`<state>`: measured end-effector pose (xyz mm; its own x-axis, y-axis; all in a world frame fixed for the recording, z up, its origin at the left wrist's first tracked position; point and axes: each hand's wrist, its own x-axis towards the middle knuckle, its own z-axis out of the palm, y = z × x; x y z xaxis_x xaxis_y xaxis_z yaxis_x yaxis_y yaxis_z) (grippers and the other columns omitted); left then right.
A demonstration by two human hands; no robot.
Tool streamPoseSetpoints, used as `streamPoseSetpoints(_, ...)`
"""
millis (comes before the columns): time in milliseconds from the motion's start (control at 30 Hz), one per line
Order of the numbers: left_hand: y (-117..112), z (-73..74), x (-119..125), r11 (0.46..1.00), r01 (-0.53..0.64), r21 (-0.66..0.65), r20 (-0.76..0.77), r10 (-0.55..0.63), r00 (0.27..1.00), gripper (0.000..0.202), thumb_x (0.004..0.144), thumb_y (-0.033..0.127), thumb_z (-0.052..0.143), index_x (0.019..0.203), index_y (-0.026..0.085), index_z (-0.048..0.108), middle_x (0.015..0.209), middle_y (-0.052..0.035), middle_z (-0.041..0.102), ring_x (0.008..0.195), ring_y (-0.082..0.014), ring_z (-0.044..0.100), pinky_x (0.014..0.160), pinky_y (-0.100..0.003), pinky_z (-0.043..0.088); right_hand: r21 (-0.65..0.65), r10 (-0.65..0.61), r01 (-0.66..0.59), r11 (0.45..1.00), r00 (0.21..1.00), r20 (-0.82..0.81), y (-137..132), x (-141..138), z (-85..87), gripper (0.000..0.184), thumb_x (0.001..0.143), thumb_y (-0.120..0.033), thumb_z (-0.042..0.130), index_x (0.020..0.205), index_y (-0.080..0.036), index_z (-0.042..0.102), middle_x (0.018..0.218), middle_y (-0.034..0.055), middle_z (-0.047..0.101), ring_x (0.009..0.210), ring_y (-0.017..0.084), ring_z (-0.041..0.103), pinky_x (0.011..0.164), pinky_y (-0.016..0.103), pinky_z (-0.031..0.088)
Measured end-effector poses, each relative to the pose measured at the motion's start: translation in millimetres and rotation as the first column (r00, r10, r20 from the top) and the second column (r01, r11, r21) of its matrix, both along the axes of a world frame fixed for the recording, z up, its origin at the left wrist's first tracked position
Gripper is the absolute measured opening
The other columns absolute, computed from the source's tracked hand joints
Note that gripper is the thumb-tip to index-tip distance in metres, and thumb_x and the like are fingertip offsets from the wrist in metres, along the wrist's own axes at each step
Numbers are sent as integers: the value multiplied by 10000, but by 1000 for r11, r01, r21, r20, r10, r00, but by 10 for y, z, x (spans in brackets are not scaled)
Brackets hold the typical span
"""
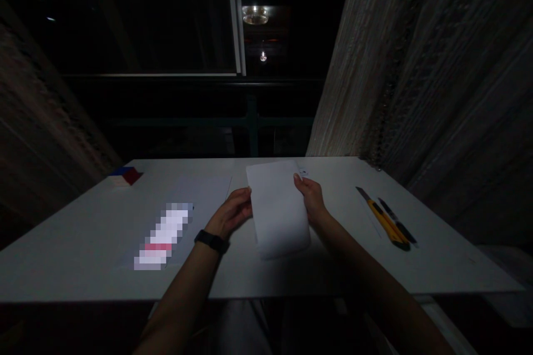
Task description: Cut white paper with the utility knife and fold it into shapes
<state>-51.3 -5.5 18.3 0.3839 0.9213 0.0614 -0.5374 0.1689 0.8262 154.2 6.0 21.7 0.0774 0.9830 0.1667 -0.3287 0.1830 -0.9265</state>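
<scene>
A folded sheet of white paper (280, 211) is held up over the white table, tilted slightly, between my two hands. My left hand (233, 211) grips its left edge, thumb near the upper side, other fingers curled behind it. On the right edge, my right hand (310, 197) pinches it with the thumb on the front face; its other fingers are behind and mostly hidden. A dark watch (211, 241) is on my left wrist. Just past the paper's upper right corner, a small dark printed mark (305, 172) shows on the table.
On the table (345, 266), a yellow utility knife (385, 222) and a dark pen (397, 223) lie at right. At left, a lit, pixelated phone (164, 237) rests on a white sheet (208, 191). A coloured puzzle cube (124, 176) sits far left. Curtains (353, 66) flank a dark window.
</scene>
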Motion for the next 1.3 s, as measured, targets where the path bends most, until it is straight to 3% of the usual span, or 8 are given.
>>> streamPoseSetpoints(267,-22,19,-2,1000,3,-3,53,-3,999,101,688,176,663,746,104,621,702,-45,654,653,-140,620,669,-269,520,-35,30,-33,999,995,-91,-14,-8,3,332,592,-471,704,590,-169,567,500,-27,561,423,111,458,449,248,359)
streamPoseSetpoints(433,-19,41,23,999,-34,-12,34,34,999,117,651,166,697,728,110,630,671,-25,643,605,-118,604,604,-227,513,-60,17,-20,998,999,-46,-4,-26,-19,372,575,-513,695,576,-168,556,515,-6,582,433,123,482,449,254,373)
streamPoseSetpoints(667,32,86,57,965,-263,4,-146,260,954,179,631,215,729,731,97,640,631,-14,625,507,-72,558,475,-163,448,-11,-112,114,993,987,117,37,-33,-63,426,597,-582,633,639,-161,586,491,0,565,456,136,484,439,247,364)
streamPoseSetpoints(767,62,71,67,927,-365,87,-236,375,896,223,619,267,735,730,91,657,629,-31,638,520,-94,566,487,-194,452,13,-170,171,985,967,191,64,-23,-88,422,607,-587,617,622,-167,586,456,-13,529,457,138,469,432,248,340)
streamPoseSetpoints(933,110,-17,123,766,-554,325,-354,642,680,257,616,305,720,772,102,698,649,-45,670,576,-142,585,568,-256,464,93,-318,304,948,902,293,81,-31,-132,415,641,-581,586,571,-173,549,461,-21,498,474,125,439,444,244,316)
streamPoseSetpoints(1000,112,-50,150,730,-547,410,-360,681,638,262,645,307,693,831,123,704,767,-60,696,712,-178,618,680,-288,474,121,-380,360,925,868,319,79,-36,-141,414,650,-573,581,545,-176,528,467,-23,492,481,120,429,455,243,313)
streamPoseSetpoints(1133,89,-93,208,730,-457,508,-364,663,654,323,725,314,620,1008,165,662,1040,-69,656,966,-198,580,870,-311,416,116,-448,435,893,835,318,62,-62,-139,402,667,-565,565,537,-188,514,470,-16,501,500,134,447,477,253,326)
streamPoseSetpoints(1300,54,-109,276,742,-448,499,-395,655,644,459,728,306,626,1163,173,568,1051,-78,635,915,-183,578,835,-298,425,103,-471,462,881,834,286,25,-134,-123,387,706,-558,526,585,-190,534,535,5,549,541,147,481,499,251,351)
